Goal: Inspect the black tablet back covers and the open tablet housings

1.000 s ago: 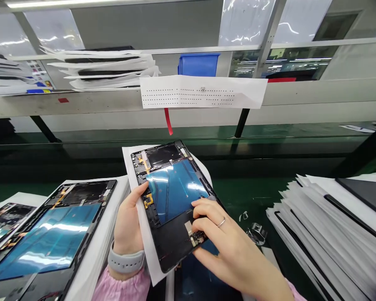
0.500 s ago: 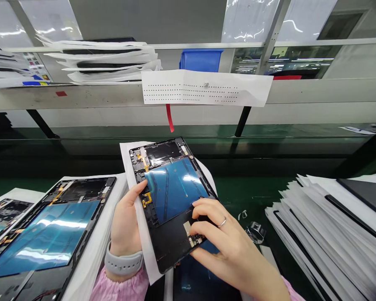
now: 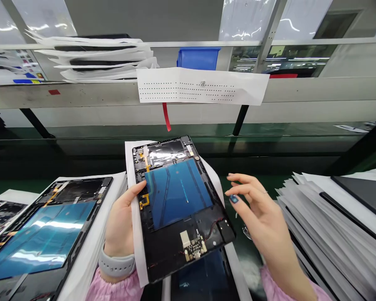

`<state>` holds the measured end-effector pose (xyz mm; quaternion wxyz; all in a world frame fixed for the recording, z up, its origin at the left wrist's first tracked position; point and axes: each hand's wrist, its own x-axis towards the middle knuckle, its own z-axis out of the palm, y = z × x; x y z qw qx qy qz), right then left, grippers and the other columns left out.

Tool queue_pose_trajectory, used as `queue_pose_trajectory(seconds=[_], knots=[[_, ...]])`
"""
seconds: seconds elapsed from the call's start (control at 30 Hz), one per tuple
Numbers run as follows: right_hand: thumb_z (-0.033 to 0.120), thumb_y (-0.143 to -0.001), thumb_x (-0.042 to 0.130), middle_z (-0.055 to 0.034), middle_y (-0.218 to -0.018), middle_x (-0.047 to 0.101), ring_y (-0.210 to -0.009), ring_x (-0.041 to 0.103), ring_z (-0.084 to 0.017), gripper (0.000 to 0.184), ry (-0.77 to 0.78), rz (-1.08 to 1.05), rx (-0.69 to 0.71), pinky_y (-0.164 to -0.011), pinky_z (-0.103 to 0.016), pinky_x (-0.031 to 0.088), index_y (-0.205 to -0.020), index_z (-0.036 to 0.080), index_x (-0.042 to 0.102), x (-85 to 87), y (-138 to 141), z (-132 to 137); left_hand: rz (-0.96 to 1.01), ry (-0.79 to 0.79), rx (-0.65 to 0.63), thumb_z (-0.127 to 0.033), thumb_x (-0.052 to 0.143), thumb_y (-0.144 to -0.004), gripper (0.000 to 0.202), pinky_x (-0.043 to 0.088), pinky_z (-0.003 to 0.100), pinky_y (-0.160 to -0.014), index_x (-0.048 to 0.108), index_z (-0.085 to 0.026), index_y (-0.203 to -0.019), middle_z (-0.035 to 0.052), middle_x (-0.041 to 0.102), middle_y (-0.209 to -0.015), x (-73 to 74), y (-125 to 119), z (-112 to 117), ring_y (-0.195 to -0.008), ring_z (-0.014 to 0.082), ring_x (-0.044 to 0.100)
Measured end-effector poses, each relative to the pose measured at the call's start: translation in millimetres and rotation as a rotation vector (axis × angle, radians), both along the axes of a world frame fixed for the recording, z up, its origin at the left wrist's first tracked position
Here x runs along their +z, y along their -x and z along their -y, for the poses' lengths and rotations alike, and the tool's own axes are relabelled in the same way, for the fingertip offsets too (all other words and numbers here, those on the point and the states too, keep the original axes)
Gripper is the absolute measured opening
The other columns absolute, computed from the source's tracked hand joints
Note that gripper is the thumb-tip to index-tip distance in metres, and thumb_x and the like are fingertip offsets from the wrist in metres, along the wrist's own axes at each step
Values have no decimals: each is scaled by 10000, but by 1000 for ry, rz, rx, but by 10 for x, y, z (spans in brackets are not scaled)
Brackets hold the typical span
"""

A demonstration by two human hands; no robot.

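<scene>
The black, rectangular, open-backed tablet with a shiny blue panel [image 3: 178,194] is held tilted before you, a white paper sheet [image 3: 140,246] under it. Your left hand [image 3: 120,228] grips both at the left edge, thumb on top; your right hand [image 3: 260,213] hangs just beside the right edge, fingers loosely bent and parted, nothing visible in them. You seem to be between touches on its lower end; another would call for steady left-hand support. Half a second ago, your right fingers partly covered the small black circuit board [image 3: 194,247]; now it lies exposed
</scene>
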<state>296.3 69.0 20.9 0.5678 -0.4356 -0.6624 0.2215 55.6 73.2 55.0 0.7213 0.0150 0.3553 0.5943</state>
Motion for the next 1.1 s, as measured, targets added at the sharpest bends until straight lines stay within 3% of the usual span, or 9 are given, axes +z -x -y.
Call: queue_pose_trajectory(seconds=[0.1, 0.2, 0.33, 0.47, 0.53, 0.63, 0.77, 0.9, 1.1], knots=[[397, -946, 629, -55, -1241, 592, -1128, 586, -249, 205, 243, -215, 195, -902, -328, 493, -834, 231, 672, -18, -24, -100, -12, 18, -10, -193, 479, -921, 376, 588, 509, -890, 695, -105, -1216, 124, 792, -900, 5, -20, 8, -890, 343, 753], [379, -912, 696, -4, -958, 638, -874, 624, -160, 159, 408, -368, 450, -791, -244, 504, -871, 226, 691, -36, 10, -134, -47, 37, -28, -180, 478, -911, 392, 581, 516, -900, 687, -99, -1233, 134, 791, -921, 15, -46, 21, -902, 348, 751], [304, -873, 758, 7, -916, 680, -826, 657, -136, 148, 508, -544, 579, -777, -222, 529, -984, 223, 703, -35, 38, -116, -69, 26, -58, -169, 487, -892, 416, 575, 531, -902, 674, -91, -1255, 148, 788, -961, 17, -43, 44, -906, 356, 749], [262, -801, 812, -29, -1046, 712, -829, 711, -185, 726, 550, -622, 551, -763, -301, 584, -1425, 297, 442, -9, 2, -103, -48, 41, -87, -145, 494, -867, 424, 574, 527, -903, 681, -86, -1242, 143, 791, -921, 16, -33, 43, -912, 359, 748], [272, -772, 829, -38, -1037, 726, -815, 722, -198, 910, 594, -639, 512, -734, -301, 591, -1511, 305, 299, -8, -19, -115, -42, 53, -82, -146, 472, -871, 416, 577, 522, -899, 692, -80, -1218, 135, 792, -869, 20, -43, 39, -912, 356, 749], [350, -769, 823, -69, -1080, 738, -875, 732, -231, 795, 672, -637, 516, -755, -317, 601, -1454, 270, 428, -27, -35, -152, -41, 42, -90, -160, 446, -881, 404, 582, 516, -890, 707, -76, -1178, 125, 790, -819, 24, -77, 45, -903, 349, 752], [443, -752, 829, -105, -1022, 765, -850, 745, -261, 483, 756, -596, 527, -728, -320, 611, -1135, 182, 693, -59, -49, -181, -30, 42, -129, -173, 449, -876, 358, 581, 514, -887, 742, -90, -1064, 109, 784, -769, 4, -132, 57, -846, 338, 761], [468, -748, 837, -114, -1020, 771, -851, 753, -286, 485, 776, -570, 527, -746, -370, 624, -1120, 186, 705, -54, -93, -150, 24, 31, -221, -185, 456, -870, 349, 567, 520, -902, 744, -35, -998, 155, 779, -794, -38, -172, 67, -834, 351, 758], [470, -737, 854, -99, -966, 773, -776, 749, -272, 576, 687, -413, 419, -669, -343, 632, -1211, 188, 685, 15, -165, -83, 55, -96, -362, -282, 465, -935, 397, 547, 506, -931, 702, -82, -1181, 151, 781, -944, -64, -196, 107, -961, 363, 733]])
